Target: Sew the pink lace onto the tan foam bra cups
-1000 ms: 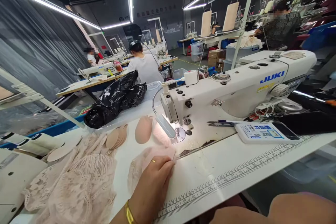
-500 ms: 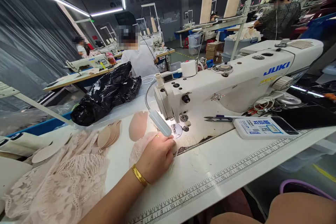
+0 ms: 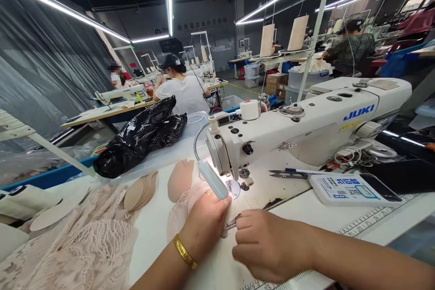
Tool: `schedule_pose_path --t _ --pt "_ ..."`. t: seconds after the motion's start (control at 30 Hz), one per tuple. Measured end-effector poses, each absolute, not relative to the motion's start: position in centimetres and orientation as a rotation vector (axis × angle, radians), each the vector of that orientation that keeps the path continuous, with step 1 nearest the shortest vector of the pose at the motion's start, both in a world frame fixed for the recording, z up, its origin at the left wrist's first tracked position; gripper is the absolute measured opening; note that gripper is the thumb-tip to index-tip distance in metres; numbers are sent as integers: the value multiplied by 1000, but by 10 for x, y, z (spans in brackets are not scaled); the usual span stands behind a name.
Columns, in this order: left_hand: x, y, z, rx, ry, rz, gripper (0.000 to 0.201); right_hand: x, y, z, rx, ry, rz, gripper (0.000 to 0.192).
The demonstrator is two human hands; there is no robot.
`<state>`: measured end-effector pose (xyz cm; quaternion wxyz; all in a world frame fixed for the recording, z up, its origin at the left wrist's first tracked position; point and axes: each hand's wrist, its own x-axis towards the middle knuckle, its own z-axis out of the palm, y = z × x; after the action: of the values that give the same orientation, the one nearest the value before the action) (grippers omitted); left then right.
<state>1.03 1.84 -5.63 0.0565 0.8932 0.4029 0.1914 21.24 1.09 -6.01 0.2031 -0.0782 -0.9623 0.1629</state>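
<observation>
Under one sewing machine (image 3: 306, 122), left hand (image 3: 204, 222) pressing lace piece (image 3: 178, 210), right hand (image 3: 268, 244) pinching one small metal tool (image 3: 233, 223).

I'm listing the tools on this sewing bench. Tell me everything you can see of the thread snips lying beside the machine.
The dark metal thread snips lie flat on the white bed of the sewing machine, under its arm and to the right of the needle area. Two slim pointed blades face left towards the needle and look nearly closed. A thin blue and white stick, perhaps a pen, lies along their upper side. No hand touches them. The white printed card lies just to their right.
</observation>
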Motion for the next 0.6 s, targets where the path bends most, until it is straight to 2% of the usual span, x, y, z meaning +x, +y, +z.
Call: schedule_pose_path --t 0.07,0.1,0.37,0.6 --pt "10 18 -59 2709 1242 578 33 216 19 -77 -276 -2700 216 13" --pt "10 18 -60 2712 1256 576 33 217 21 -81 -305 -2678 201 13" --pt "12 17 -62 2752 1325 602 31 217 21 -77 -327 -2613 269 22" --pt "11 21 -62 2718 1288 681 25 217 23 -83 -382 -2600 324 22"
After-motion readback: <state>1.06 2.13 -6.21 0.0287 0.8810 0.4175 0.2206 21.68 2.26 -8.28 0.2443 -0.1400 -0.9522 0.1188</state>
